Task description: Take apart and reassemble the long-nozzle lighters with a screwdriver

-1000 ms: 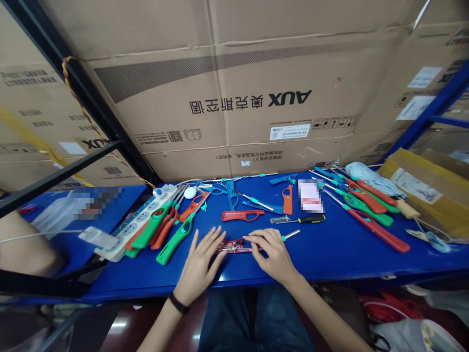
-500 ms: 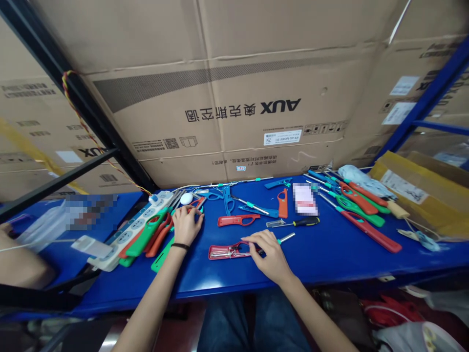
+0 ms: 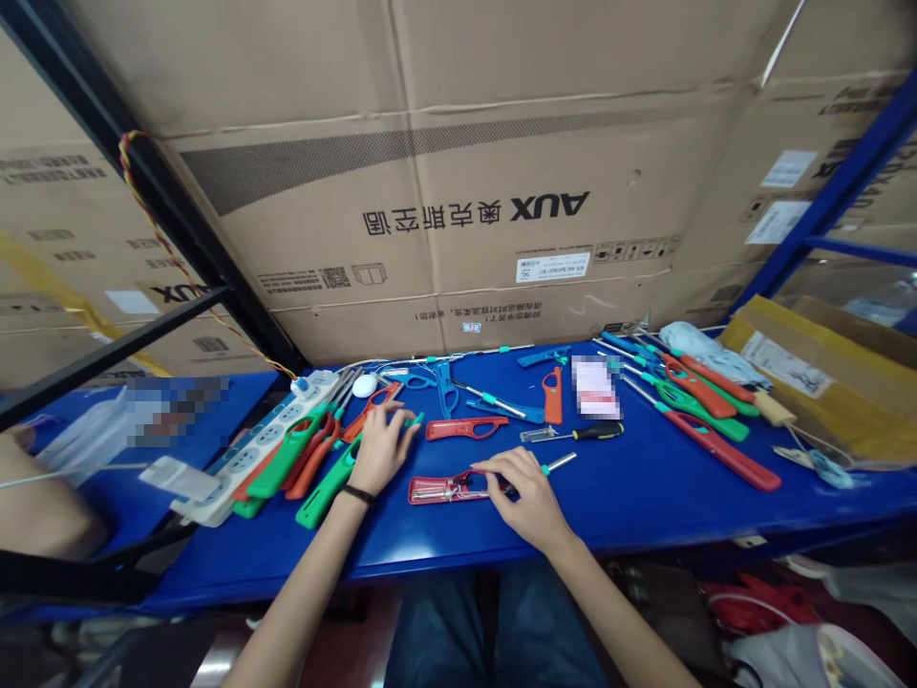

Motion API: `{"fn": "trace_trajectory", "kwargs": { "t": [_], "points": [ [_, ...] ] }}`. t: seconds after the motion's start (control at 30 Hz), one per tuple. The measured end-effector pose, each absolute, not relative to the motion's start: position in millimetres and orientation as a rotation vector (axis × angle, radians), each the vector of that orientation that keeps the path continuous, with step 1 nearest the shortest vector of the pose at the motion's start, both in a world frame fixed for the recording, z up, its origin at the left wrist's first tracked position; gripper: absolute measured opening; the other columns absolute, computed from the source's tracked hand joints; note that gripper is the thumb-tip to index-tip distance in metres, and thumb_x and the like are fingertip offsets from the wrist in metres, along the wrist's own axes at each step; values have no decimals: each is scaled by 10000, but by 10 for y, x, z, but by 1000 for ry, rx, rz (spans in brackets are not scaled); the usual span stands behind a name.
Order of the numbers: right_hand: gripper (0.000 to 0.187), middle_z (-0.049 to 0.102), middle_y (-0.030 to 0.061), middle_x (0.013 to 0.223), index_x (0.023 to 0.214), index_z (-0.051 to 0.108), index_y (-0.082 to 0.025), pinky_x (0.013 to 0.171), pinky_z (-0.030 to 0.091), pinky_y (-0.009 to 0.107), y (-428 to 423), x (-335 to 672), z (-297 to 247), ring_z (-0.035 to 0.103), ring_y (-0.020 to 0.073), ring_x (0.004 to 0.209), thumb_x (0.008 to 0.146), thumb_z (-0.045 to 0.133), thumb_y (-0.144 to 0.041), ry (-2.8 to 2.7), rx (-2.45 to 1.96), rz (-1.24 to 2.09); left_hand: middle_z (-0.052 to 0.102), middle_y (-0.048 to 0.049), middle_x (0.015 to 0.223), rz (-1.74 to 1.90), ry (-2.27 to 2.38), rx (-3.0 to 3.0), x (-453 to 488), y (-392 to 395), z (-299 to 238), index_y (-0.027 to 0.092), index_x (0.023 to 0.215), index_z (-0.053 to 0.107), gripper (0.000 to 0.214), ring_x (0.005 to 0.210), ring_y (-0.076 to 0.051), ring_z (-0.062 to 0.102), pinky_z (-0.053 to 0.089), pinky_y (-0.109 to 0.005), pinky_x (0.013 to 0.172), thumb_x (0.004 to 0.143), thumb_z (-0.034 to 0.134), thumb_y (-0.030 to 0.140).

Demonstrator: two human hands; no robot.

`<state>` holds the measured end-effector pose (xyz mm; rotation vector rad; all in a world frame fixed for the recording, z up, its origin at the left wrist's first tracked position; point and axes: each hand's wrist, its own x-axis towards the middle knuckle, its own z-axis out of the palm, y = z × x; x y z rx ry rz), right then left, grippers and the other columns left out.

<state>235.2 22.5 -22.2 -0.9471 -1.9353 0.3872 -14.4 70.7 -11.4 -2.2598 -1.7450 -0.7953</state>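
An opened red gas lighter (image 3: pixel 428 491) lies on the blue table with its inner parts and wires showing; a metal tube sticks out at its right end. My right hand (image 3: pixel 526 492) rests over it, thumb and fingers closed on the shell near the trigger. My left hand (image 3: pixel 385 449) hovers to the upper left, with a small green plastic part (image 3: pixel 414 419) at its closed fingertips. Beneath and beside that hand lie a green lighter (image 3: pixel 322 489) and an orange shell piece (image 3: pixel 369 411). A loose red shell half (image 3: pixel 458 428) sits just behind the opened lighter.
A power strip (image 3: pixel 247 459) and several lighters stand at left. Blue shell pieces (image 3: pixel 448 392), an orange shell (image 3: pixel 552 396) and a screwdriver (image 3: pixel 600 432) lie farther back. More lighters (image 3: pixel 716 444) and a cardboard box (image 3: pixel 802 373) are right. Large cartons (image 3: pixel 444 143) wall the back.
My left hand has moved right and toward me from the orange piece, now with the small green part at its fingertips. My right hand stays on the red lighter.
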Motion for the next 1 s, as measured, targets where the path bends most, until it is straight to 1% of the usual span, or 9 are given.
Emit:
{"fn": "trace_trajectory", "kwargs": {
  "t": [0.07,0.13,0.2,0.33,0.4,0.57,0.67,0.9,1.0],
  "points": [
    [240,676,36,932,1066,644,-254,835,434,345,222,2351,-213,596,185,873,896,499,-163,-1937,-947,383,591,-65,1072,-816,-1631,-2433,3,534,-91,218,992,578,172,970,-193,585,486,-320,847,937,443,310],
    [275,676,45,1011,1167,597,-257,861,428,351,221,2350,-211,591,191,933,912,508,-200,-1941,-950,387,635,-48,979,-935,-1480,-2666,166,341,-86,214,1018,563,173,923,-179,606,494,-305,820,957,421,291],
    [287,676,41,1059,1196,577,-260,874,421,350,221,2350,-216,589,190,965,917,524,-221,-1954,-939,391,650,-43,948,-1026,-1434,-2723,305,174,-98,215,1048,559,162,907,-176,611,494,-310,813,955,440,274],
    [160,708,22,986,1047,639,-245,821,422,330,222,2350,-229,607,176,906,912,554,-230,-1992,-859,394,666,-54,978,-1164,-1376,-2728,442,12,-148,205,1085,548,166,954,-188,617,485,-355,878,946,462,234],
    [139,715,23,953,1024,642,-235,800,422,329,221,2348,-229,610,173,868,912,559,-240,-1986,-854,397,670,-60,990,-1201,-1364,-2713,447,-1,-176,200,1098,545,175,975,-195,619,486,-371,897,946,464,231],
    [85,714,11,868,933,649,-223,777,412,323,212,2345,-219,611,163,802,906,575,-255,-1938,-864,386,658,-70,1065,-1223,-1497,-2713,414,14,-227,209,1168,514,239,996,-187,624,532,-330,839,940,485,272],
    [88,715,13,865,914,649,-218,787,406,325,207,2345,-210,611,163,804,906,575,-266,-1970,-853,383,662,-67,1076,-1208,-1491,-2737,407,23,-225,216,1174,516,243,1011,-184,621,529,-335,856,939,487,271],
    [116,721,10,846,875,652,-221,797,385,346,206,2384,-228,607,170,792,919,553,-262,-2013,-953,375,661,-70,1146,-1072,-1459,-2676,397,-65,-182,224,1239,497,315,1059,-203,619,454,-444,984,925,499,258],
    [96,722,5,869,892,650,-229,794,383,347,195,2430,-238,604,176,811,915,557,-237,-2031,-1034,429,645,-64,1176,-1046,-1513,-2631,399,-161,-204,226,1183,538,266,1128,-205,582,424,-458,1024,921,495,232]
  ]
}}
